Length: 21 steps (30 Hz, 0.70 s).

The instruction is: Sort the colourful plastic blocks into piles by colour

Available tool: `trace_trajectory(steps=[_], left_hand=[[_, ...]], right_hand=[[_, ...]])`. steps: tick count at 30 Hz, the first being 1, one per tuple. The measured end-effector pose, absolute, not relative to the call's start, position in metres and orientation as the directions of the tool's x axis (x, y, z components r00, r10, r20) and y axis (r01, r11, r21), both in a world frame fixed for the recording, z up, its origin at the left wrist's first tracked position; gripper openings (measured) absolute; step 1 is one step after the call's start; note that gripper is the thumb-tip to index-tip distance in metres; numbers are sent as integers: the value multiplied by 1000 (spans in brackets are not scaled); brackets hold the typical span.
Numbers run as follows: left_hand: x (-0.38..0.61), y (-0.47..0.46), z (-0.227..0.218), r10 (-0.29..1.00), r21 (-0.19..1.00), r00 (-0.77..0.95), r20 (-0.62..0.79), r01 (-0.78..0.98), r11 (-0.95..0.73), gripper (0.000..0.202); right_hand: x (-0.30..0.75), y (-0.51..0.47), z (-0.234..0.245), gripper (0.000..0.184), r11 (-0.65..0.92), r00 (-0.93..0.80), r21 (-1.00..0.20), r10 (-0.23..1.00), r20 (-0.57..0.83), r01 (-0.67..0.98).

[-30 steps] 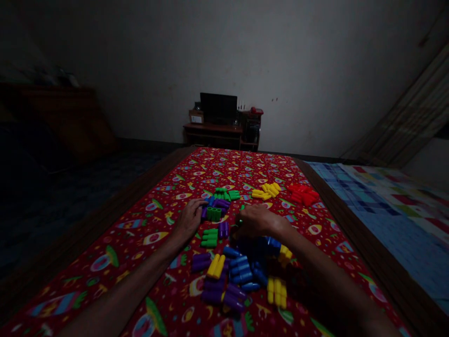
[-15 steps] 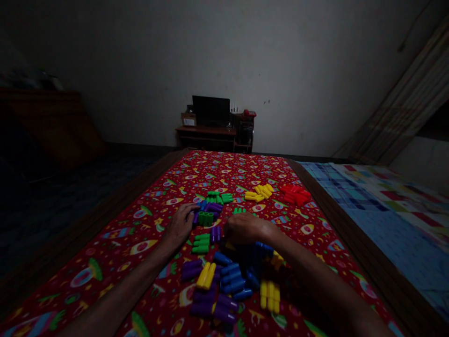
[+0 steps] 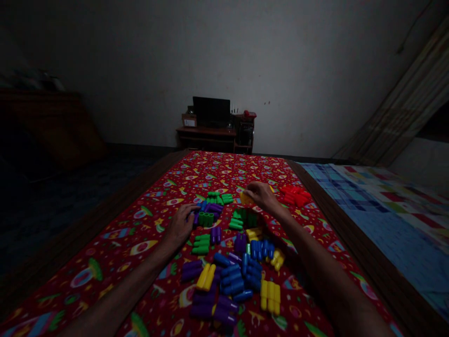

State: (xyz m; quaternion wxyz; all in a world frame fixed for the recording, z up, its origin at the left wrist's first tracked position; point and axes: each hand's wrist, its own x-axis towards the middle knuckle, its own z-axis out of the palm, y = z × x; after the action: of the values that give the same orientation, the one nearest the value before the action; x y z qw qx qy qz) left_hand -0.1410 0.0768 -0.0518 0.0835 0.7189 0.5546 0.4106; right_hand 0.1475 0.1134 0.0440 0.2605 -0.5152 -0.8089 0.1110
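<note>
My right hand (image 3: 261, 195) is at the far side of the pieces, its fingertips pinching a yellow plastic stick block (image 3: 246, 198). Its neighbours, a yellow block cluster (image 3: 270, 188), are mostly hidden behind the hand. My left hand (image 3: 180, 226) rests with its fingers on a blue block (image 3: 202, 206), beside a purple cluster (image 3: 212, 207) and an upright green block bundle (image 3: 206, 218). Nearer me lie several sorted-looking groups: blue blocks (image 3: 231, 279), purple blocks (image 3: 203, 299), yellow blocks (image 3: 270, 297) and green blocks (image 3: 200, 244). Red blocks (image 3: 294, 195) lie far right.
All the blocks lie on a red cloth with a rocket print (image 3: 150, 262), bordered by a wooden edge (image 3: 154, 187). A patterned quilt (image 3: 389, 220) lies to the right. A low desk with a dark monitor (image 3: 211, 112) stands against the far wall.
My right hand has moved forward, away from the blue pile, and now holds a yellow block. Green, yellow, purple and blue blocks it covered now show. My left hand has stayed in place.
</note>
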Motion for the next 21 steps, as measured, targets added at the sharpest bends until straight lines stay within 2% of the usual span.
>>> trace_trajectory(steps=[2, 5, 11, 14, 17, 19, 21], left_hand=[[-141, 77, -52, 863, 573, 46, 503, 729, -373, 33], [-141, 75, -51, 864, 569, 51, 501, 732, -374, 34], [-140, 72, -46, 876, 574, 61, 478, 733, -365, 34], [-140, 72, -46, 880, 571, 65, 470, 738, -359, 34], [-141, 73, -47, 876, 565, 66, 478, 740, -364, 33], [-142, 73, -48, 870, 561, 71, 488, 738, -375, 33], [-142, 73, -49, 868, 560, 76, 491, 736, -381, 32]], right_hand=[[164, 129, 27, 22, 348, -154, -494, 907, 391, 797], [186, 146, 3, 26, 272, -29, -528, 906, 422, 805], [196, 152, -3, 29, 327, -89, -453, 878, 470, 830], [180, 146, 1, 29, 438, -274, -326, 854, 442, 838], [164, 139, -3, 30, 555, -493, -121, 804, 333, 823], [159, 137, -8, 33, 551, -528, -15, 806, 268, 834], [161, 138, -12, 35, 505, -499, 40, 834, 235, 862]])
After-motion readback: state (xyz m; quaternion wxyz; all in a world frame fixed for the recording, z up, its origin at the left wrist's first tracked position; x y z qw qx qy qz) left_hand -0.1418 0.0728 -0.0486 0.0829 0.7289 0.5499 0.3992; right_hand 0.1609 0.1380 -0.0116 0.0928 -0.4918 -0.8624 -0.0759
